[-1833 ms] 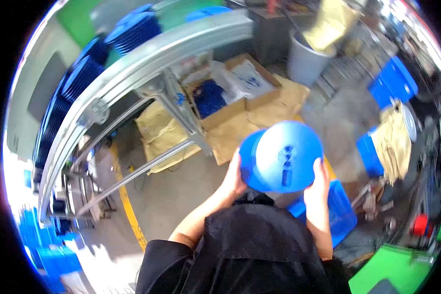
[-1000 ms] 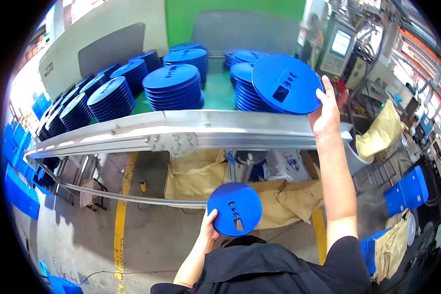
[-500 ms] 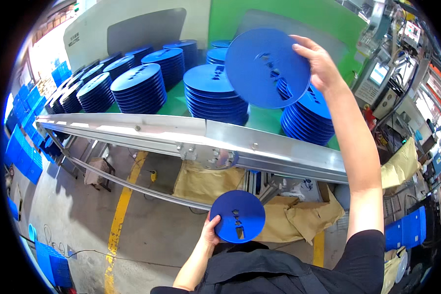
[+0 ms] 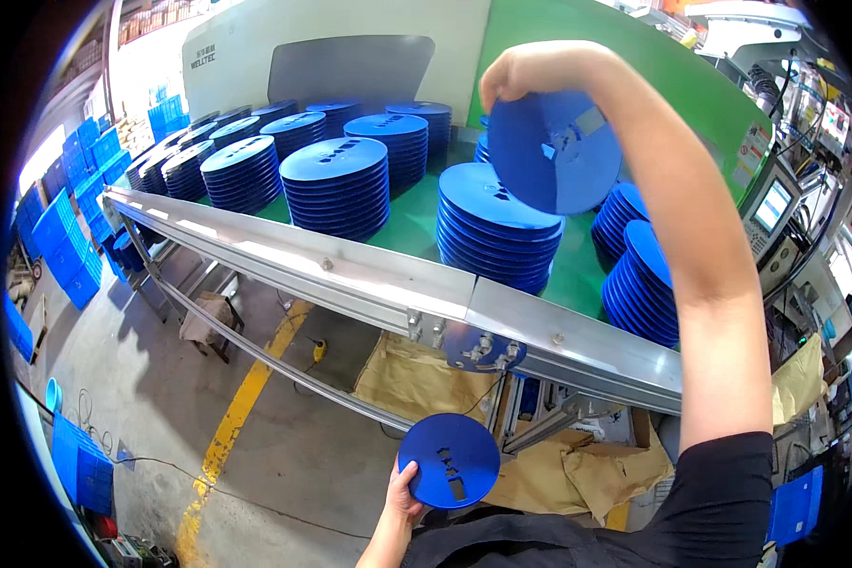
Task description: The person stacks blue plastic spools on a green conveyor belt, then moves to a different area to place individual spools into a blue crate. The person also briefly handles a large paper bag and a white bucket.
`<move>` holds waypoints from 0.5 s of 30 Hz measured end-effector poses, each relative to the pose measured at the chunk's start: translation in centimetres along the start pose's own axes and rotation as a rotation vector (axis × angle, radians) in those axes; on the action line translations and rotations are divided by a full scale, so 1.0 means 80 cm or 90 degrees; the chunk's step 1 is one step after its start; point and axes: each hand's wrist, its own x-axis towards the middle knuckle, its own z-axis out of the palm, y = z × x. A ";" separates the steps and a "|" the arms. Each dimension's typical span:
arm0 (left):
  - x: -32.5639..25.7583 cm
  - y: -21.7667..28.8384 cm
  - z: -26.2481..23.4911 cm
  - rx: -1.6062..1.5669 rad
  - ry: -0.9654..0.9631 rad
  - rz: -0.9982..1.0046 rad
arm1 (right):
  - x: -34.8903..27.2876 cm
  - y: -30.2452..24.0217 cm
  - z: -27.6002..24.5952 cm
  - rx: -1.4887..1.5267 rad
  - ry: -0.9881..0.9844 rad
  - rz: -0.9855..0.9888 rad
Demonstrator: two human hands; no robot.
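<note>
My left hand point(image 4: 405, 492), low and close to my body, grips the left rim of a blue plastic disc point(image 4: 428, 454) with dark cutouts in a row across it; the thumb lies on top. My right arm reaches up and over the table, and my right hand point(image 4: 509, 78) is bent at the wrist, closed on the upper left rim of a second blue disc point(image 4: 559, 170). This disc hangs tilted, partly in front of a stack of blue discs point(image 4: 498, 237) near the table's front edge. My right fingertips are mostly hidden.
Several more disc stacks point(image 4: 334, 194) stand on the green tabletop point(image 4: 398, 227), stretching away to the left. A metal rail point(image 4: 350, 263) edges the table. Behind rises a white and green machine point(image 4: 634, 76). Brown paper point(image 4: 540, 483) lies below; blue crates point(image 4: 66, 241) are at the left.
The view has swung, so the table sits further right. My right hand has gone from its disc's right rim to the upper left, and that disc has turned. My left hand still holds its disc.
</note>
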 end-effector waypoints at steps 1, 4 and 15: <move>0.001 0.004 0.001 -0.005 -0.001 0.007 | 0.011 -0.012 -0.002 -0.032 -0.048 -0.007; 0.010 0.010 -0.003 -0.013 -0.005 0.029 | 0.058 -0.023 0.022 -0.065 -0.169 -0.004; 0.023 0.015 -0.023 -0.014 0.021 0.050 | 0.068 0.009 0.122 0.173 0.053 -0.161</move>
